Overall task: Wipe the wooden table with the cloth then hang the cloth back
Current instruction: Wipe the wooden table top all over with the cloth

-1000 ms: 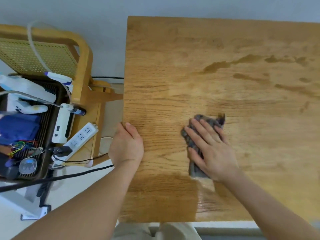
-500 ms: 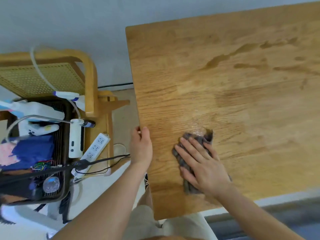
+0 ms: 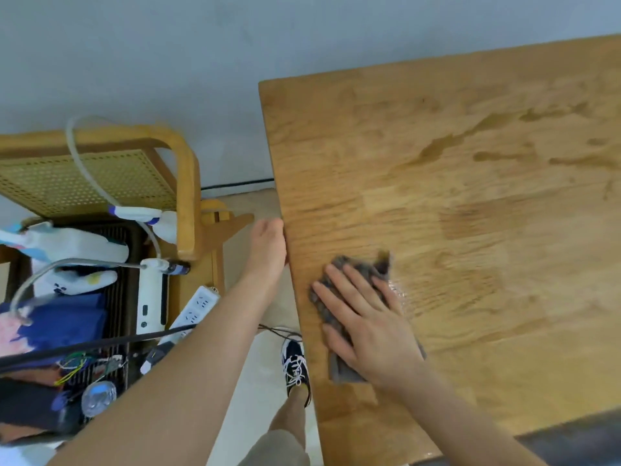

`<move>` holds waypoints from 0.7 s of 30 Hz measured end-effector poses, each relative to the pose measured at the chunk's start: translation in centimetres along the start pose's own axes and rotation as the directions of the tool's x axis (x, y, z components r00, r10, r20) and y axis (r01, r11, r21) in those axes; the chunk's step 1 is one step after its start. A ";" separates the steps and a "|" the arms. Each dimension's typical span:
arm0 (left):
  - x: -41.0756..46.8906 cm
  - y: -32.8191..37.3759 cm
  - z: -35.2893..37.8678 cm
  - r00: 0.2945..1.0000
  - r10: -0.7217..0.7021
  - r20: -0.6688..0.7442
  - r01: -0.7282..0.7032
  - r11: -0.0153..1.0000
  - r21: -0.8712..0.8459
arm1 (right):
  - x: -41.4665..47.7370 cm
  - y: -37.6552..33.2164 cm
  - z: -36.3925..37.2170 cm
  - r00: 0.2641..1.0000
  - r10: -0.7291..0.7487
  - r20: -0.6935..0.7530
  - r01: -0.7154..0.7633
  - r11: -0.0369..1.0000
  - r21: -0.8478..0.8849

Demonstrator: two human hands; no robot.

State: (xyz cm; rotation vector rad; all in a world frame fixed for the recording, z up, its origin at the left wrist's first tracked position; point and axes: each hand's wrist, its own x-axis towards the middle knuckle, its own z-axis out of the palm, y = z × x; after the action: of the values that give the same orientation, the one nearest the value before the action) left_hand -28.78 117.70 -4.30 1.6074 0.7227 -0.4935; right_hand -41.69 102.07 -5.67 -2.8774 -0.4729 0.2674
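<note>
The wooden table (image 3: 470, 203) fills the right side of the head view, with dark wet streaks toward its far right. A crumpled grey cloth (image 3: 356, 267) lies near the table's left edge. My right hand (image 3: 366, 317) presses flat on the cloth with its fingers spread and straight. My left hand (image 3: 268, 245) rests against the table's left edge, its fingers hidden along the side of the tabletop.
A wooden chair with a cane back (image 3: 100, 176) stands to the left, its seat piled with a white power strip (image 3: 191, 311), cables, a blue cloth and white devices. My foot in a dark shoe (image 3: 295, 368) stands on the pale floor beside the table.
My right hand slid the cloth left toward the table's edge. My left hand left the tabletop and moved to the table's side. The view shifted left, bringing the floor and my shoe into sight.
</note>
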 end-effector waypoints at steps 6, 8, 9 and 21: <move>2.1 1.2 2.4 0.978 0.097 -0.186 -0.085 0.994 0.070 | 7.4 5.6 -2.5 0.830 0.539 -0.144 -0.539 0.841 0.043; 2.2 0.6 3.4 0.926 0.245 -0.288 -0.161 0.945 0.286 | 13.6 4.1 -2.4 0.797 0.584 -0.154 -0.574 0.812 0.111; 2.2 0.4 3.6 0.899 0.297 -0.323 -0.181 0.922 0.344 | 15.7 2.9 -2.1 0.846 0.513 -0.145 -0.502 0.858 0.106; 2.9 0.8 4.3 0.863 0.347 -0.366 -0.132 0.856 0.499 | 13.0 5.3 -2.8 0.996 -0.069 -0.064 0.070 0.998 0.008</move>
State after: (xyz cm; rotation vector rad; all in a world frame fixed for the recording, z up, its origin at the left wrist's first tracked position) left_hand -25.84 113.92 -6.42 2.2759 0.7531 -0.0955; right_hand -27.39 101.00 -6.08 -2.8427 -0.5564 0.1657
